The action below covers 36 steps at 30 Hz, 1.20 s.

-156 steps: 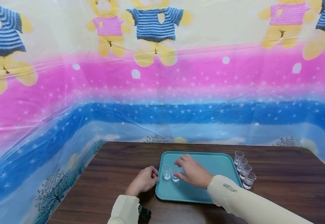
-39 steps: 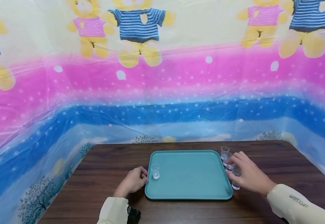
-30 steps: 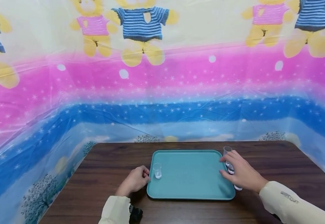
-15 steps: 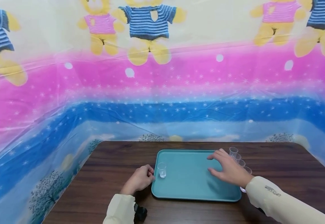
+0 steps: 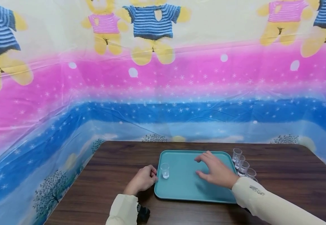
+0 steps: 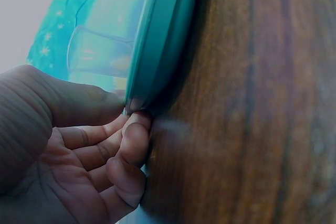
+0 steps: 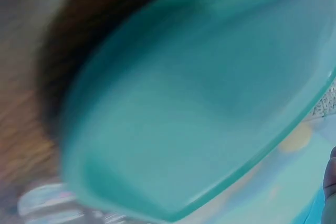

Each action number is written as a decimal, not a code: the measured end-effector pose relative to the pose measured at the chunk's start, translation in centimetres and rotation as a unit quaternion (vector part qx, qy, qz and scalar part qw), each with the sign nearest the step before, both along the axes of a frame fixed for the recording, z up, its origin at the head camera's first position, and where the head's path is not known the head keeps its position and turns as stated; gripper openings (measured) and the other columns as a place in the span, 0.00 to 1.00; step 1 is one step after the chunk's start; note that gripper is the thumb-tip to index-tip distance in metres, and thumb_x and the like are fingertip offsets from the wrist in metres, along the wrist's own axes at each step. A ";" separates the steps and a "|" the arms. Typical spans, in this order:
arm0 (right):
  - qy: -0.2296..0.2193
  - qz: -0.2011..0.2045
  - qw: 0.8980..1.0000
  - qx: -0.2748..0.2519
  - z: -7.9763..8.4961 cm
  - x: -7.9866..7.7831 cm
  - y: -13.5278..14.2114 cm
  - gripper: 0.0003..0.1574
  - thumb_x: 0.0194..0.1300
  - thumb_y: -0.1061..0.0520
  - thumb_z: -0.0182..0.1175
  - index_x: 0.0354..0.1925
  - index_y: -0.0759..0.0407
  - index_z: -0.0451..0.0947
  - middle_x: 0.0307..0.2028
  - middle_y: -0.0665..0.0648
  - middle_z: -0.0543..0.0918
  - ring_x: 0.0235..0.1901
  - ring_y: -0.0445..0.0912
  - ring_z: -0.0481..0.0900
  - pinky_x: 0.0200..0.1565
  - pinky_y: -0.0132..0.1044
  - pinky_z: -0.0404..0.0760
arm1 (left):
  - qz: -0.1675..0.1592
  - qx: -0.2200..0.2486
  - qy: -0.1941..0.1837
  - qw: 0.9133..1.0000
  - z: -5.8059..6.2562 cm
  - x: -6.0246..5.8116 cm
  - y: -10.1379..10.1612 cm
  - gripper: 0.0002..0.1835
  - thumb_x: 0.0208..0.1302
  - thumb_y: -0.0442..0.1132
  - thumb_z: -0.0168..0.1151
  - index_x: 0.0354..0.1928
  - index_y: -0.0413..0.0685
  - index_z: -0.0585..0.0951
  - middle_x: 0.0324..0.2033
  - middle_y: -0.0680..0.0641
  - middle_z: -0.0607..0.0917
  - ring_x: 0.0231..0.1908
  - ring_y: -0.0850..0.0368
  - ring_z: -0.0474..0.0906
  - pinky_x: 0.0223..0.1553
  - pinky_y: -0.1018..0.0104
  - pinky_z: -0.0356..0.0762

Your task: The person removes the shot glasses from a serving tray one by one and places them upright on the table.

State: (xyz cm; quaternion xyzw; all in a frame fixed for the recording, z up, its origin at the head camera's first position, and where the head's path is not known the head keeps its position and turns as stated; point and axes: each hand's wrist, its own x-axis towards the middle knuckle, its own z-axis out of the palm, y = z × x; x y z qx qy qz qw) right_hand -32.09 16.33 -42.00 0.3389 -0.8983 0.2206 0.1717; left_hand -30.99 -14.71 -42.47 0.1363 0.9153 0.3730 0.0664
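A single clear shot glass (image 5: 165, 171) stands upright near the left end of the teal tray (image 5: 185, 195). My left hand (image 5: 142, 180) pinches the tray's left rim; in the left wrist view the thumb (image 6: 89, 103) lies against the rim, with the fingers curled at its edge. Over the tray's right half hovers my right hand (image 5: 216, 170), thumb and fingers spread apart and nothing between them. Several more shot glasses (image 5: 243, 168) stand in a row just beyond the tray's right edge, the nearest partly hidden by the right sleeve.
The tray lies on a dark wooden table (image 5: 109, 162). A printed curtain (image 5: 163, 115) with bears and snowflakes hangs behind and to the sides. Blurred glasses (image 7: 50, 203) show beside the tray's corner in the right wrist view.
Earlier my right hand was at a second glass on the tray; that glass has left the tray. The right hand has since moved left from the row, fingers apart. The left hand stays at the rim.
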 end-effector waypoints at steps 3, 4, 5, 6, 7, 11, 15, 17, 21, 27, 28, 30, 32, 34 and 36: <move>-0.011 0.006 1.000 -0.007 0.1 -0.1 -0.9 0.24 0.57 0.52 0.68 0.52 0.52 0.74 0.46 0.50 0.76 0.47 0.45 0.73 0.47 0.46 0.74 | 0.000 -0.002 0.002 1.000 -0.1 0.0 -0.1 0.07 0.63 0.30 0.58 0.41 0.37 0.74 0.26 0.48 0.74 0.24 0.55 0.70 0.27 0.63 0.69; -0.015 0.008 1.000 -0.008 0.1 -0.1 -1.2 0.25 0.57 0.52 0.68 0.52 0.52 0.74 0.46 0.50 0.76 0.47 0.45 0.73 0.47 0.46 0.74 | 0.000 -0.003 0.002 1.000 -0.2 0.0 -0.1 0.07 0.63 0.30 0.58 0.41 0.37 0.74 0.26 0.48 0.74 0.24 0.55 0.70 0.27 0.63 0.69; -0.019 0.011 1.000 -0.011 0.2 -0.2 -1.5 0.25 0.57 0.52 0.68 0.52 0.53 0.74 0.46 0.50 0.76 0.47 0.46 0.73 0.47 0.46 0.74 | 0.001 -0.004 0.001 1.000 -0.2 0.0 -0.1 0.07 0.63 0.31 0.58 0.41 0.37 0.74 0.26 0.48 0.74 0.24 0.55 0.70 0.27 0.63 0.69; -0.024 0.013 1.000 -0.014 0.3 -0.2 -1.9 0.25 0.57 0.52 0.68 0.52 0.53 0.74 0.46 0.49 0.76 0.47 0.46 0.73 0.47 0.46 0.74 | 0.000 -0.004 0.001 1.000 -0.2 0.0 -0.2 0.07 0.63 0.31 0.58 0.41 0.37 0.74 0.26 0.48 0.74 0.24 0.55 0.70 0.26 0.63 0.69; -0.030 0.015 0.999 -0.018 0.4 -0.2 -2.2 0.25 0.58 0.51 0.67 0.53 0.53 0.74 0.46 0.49 0.76 0.48 0.47 0.73 0.48 0.46 0.74 | 0.000 -0.004 0.000 1.000 -0.2 0.0 -0.2 0.07 0.63 0.31 0.58 0.41 0.37 0.74 0.26 0.48 0.74 0.24 0.55 0.70 0.26 0.63 0.69; -0.042 0.021 0.999 -0.022 0.6 -0.3 -3.4 0.25 0.58 0.51 0.67 0.53 0.53 0.74 0.47 0.50 0.76 0.49 0.47 0.73 0.48 0.45 0.73 | 0.000 0.001 -0.001 1.000 -0.2 0.1 -0.1 0.07 0.63 0.31 0.59 0.41 0.37 0.74 0.26 0.47 0.74 0.24 0.55 0.70 0.26 0.63 0.69; -0.055 0.034 0.998 -0.018 0.5 -0.6 -4.8 0.26 0.59 0.50 0.66 0.54 0.55 0.74 0.48 0.51 0.76 0.49 0.48 0.72 0.49 0.45 0.73 | -0.001 0.003 0.005 1.000 -0.2 0.2 -0.1 0.07 0.63 0.31 0.59 0.41 0.37 0.74 0.26 0.47 0.74 0.24 0.55 0.70 0.26 0.63 0.69; -0.060 0.041 0.997 -0.017 0.5 -0.7 -5.6 0.26 0.60 0.50 0.65 0.55 0.56 0.73 0.48 0.52 0.76 0.50 0.48 0.72 0.49 0.45 0.73 | -0.002 0.002 0.007 1.000 -0.1 0.2 -0.1 0.07 0.63 0.31 0.59 0.41 0.37 0.74 0.27 0.48 0.74 0.24 0.55 0.70 0.26 0.63 0.69; -0.063 0.049 0.997 -0.012 0.7 -0.7 -7.1 0.25 0.61 0.51 0.64 0.55 0.55 0.73 0.49 0.51 0.76 0.50 0.44 0.71 0.50 0.44 0.73 | -0.004 -0.002 0.005 1.000 -0.2 0.0 -0.1 0.07 0.63 0.31 0.59 0.41 0.37 0.74 0.27 0.48 0.74 0.24 0.55 0.70 0.27 0.63 0.70; -0.059 0.053 0.997 0.005 0.8 -0.7 -9.1 0.24 0.62 0.51 0.63 0.55 0.56 0.73 0.49 0.51 0.76 0.50 0.43 0.70 0.50 0.42 0.73 | -0.005 -0.004 -0.001 1.000 -0.3 -0.1 -0.1 0.06 0.64 0.32 0.58 0.41 0.38 0.74 0.27 0.47 0.74 0.24 0.55 0.70 0.27 0.62 0.70; -0.058 0.053 0.997 0.008 0.8 -0.7 -9.4 0.24 0.63 0.51 0.63 0.55 0.56 0.73 0.49 0.51 0.76 0.50 0.43 0.70 0.50 0.42 0.73 | -0.003 -0.004 -0.001 1.000 -0.3 -0.1 0.0 0.06 0.64 0.32 0.58 0.40 0.39 0.74 0.27 0.48 0.74 0.25 0.55 0.71 0.27 0.62 0.70; -0.057 0.054 0.997 0.014 0.8 -0.8 -9.8 0.23 0.63 0.51 0.63 0.55 0.56 0.73 0.50 0.50 0.75 0.51 0.43 0.70 0.50 0.42 0.73 | -0.002 -0.005 0.001 1.000 -0.3 -0.2 0.0 0.06 0.63 0.32 0.58 0.40 0.39 0.74 0.26 0.48 0.74 0.25 0.55 0.71 0.27 0.62 0.70; -0.052 0.053 0.997 0.025 0.7 -1.0 -10.1 0.23 0.63 0.51 0.63 0.54 0.56 0.74 0.49 0.50 0.75 0.50 0.43 0.69 0.50 0.41 0.73 | -0.001 -0.004 0.001 1.000 -0.3 -0.2 0.0 0.06 0.63 0.31 0.59 0.40 0.39 0.74 0.26 0.48 0.74 0.25 0.55 0.71 0.27 0.62 0.70; -0.048 0.056 0.997 0.034 0.8 -1.2 -10.4 0.22 0.63 0.52 0.63 0.54 0.57 0.75 0.49 0.50 0.75 0.50 0.44 0.69 0.49 0.41 0.73 | 0.000 -0.003 -0.001 1.000 -0.3 -0.2 -0.1 0.06 0.63 0.31 0.59 0.40 0.39 0.74 0.26 0.48 0.74 0.25 0.55 0.71 0.27 0.62 0.70; -0.045 0.059 0.996 0.042 0.9 -1.2 -10.7 0.21 0.63 0.52 0.63 0.53 0.57 0.75 0.48 0.51 0.75 0.49 0.44 0.69 0.48 0.41 0.74 | 0.000 -0.002 -0.004 1.000 -0.3 -0.3 -0.2 0.06 0.63 0.32 0.59 0.40 0.39 0.73 0.26 0.47 0.74 0.25 0.55 0.70 0.27 0.62 0.70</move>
